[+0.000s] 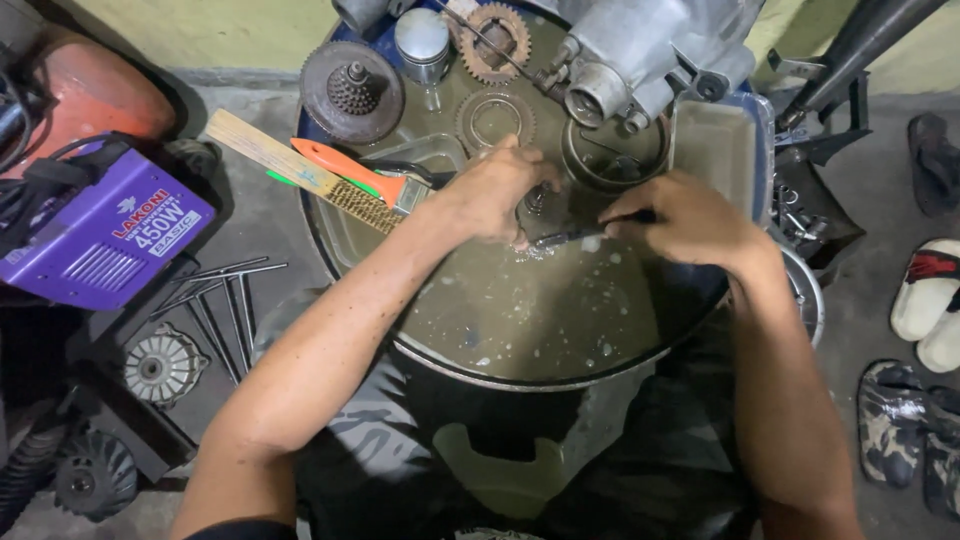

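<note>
Over the round basin (520, 345), the left hand (492, 192) clenches what looks like a small metal part (537, 203); the right hand (690, 220) grips a dark brush (580, 235), its long axis pointing left at it.

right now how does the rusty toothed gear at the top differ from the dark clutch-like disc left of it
The rusty gear is an open, orange-brown ring with big outer teeth; the dark disc is solid, grey-black, with a small toothed hub standing up at its centre. The gear looks smaller and lies partly under the engine casing; the disc lies uncovered. Both rest on the round basin's far side.
</note>
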